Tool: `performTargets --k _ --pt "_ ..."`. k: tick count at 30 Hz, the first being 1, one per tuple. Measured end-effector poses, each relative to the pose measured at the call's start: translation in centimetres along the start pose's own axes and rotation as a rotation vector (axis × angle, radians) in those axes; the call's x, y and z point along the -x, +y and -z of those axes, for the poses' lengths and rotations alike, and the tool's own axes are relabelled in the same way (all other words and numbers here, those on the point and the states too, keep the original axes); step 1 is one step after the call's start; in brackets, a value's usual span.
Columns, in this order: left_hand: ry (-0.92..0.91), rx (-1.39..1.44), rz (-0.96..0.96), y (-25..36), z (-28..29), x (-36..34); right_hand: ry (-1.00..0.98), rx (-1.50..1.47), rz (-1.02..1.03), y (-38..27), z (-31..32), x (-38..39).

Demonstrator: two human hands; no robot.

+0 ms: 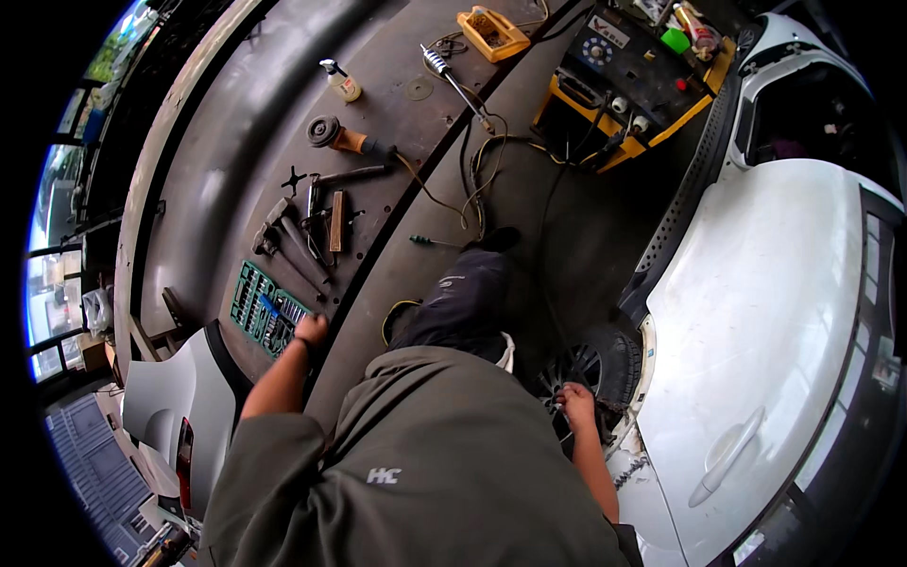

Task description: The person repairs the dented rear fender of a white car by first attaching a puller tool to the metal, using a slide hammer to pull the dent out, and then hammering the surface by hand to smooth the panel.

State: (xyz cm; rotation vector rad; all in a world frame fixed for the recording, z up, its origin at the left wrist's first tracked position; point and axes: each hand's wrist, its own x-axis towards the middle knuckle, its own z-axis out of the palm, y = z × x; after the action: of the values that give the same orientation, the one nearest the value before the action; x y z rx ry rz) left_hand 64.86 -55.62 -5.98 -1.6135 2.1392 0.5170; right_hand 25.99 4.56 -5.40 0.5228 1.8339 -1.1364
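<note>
My left hand (311,329) is at the near right corner of a green socket set case (248,300), with its fingers curled. Whatever those fingers may hold is hidden. Inside the case lie rows of metal sockets and a blue-handled tool (269,305). On my other side, my right hand (574,404) hangs in front of a black spoked car wheel (588,364), beside the white car body (746,312). Its fingertips are pinched together; anything between them is too small to name.
Hammers (293,236), a wooden block (337,222), an orange grinder (345,139) and a spray bottle (342,83) lie or stand on the metal bench. A black and yellow machine (624,71) stands ahead. Cables and a green-handled screwdriver (430,240) lie on the floor.
</note>
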Motion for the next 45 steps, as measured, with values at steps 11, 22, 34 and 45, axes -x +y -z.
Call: performTargets --k 11,22,34,45 --pt "-0.406 -0.022 -0.324 5.6 2.2 1.0 0.057 -0.103 0.070 -3.6 -3.2 -1.1" --pt "-0.264 -0.050 -0.886 26.7 5.0 -17.4 0.056 -0.262 -0.190 -4.3 -17.9 -10.9" --pt "-0.486 -0.120 -0.687 22.9 -10.6 -12.3 -0.375 0.154 -0.028 9.6 -51.3 -49.7" --pt "-0.386 -0.057 -0.626 24.7 -11.1 -16.1 0.027 -0.439 -0.707 10.5 -61.0 -62.7"
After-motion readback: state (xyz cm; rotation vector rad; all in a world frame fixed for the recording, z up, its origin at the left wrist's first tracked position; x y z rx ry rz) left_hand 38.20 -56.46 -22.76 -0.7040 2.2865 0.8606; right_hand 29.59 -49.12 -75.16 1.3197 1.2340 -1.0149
